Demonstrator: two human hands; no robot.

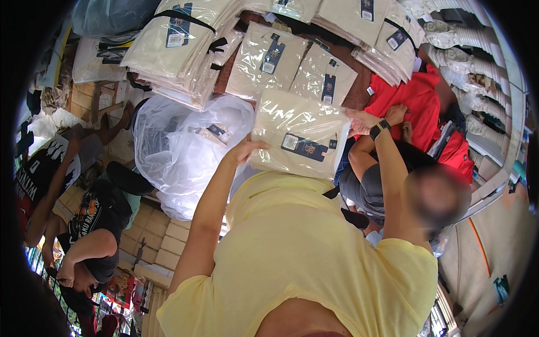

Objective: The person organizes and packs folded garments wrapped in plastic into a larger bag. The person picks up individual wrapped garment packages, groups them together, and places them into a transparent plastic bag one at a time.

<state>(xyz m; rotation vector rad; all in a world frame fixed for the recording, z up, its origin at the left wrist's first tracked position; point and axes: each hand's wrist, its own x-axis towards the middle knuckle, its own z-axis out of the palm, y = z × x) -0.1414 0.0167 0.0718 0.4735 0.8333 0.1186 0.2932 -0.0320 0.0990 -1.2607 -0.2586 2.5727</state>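
Both hands clamp a flat cream garment pack [300, 135] by its ends: the left hand [247, 149] grips the edge at nine o'clock, the right hand [359, 121], with a dark wristband, the edge at three o'clock. Sealed in glossy clear plastic with a dark blue tag, the pack is held up in mid-frame. At twelve o'clock lie stacks of similar packs [185, 42], and a clear plastic bag [179, 151] bulges at nine o'clock.

Head camera looks steeply down, close over stacked packets [185, 45]; rim perhaps distorted.
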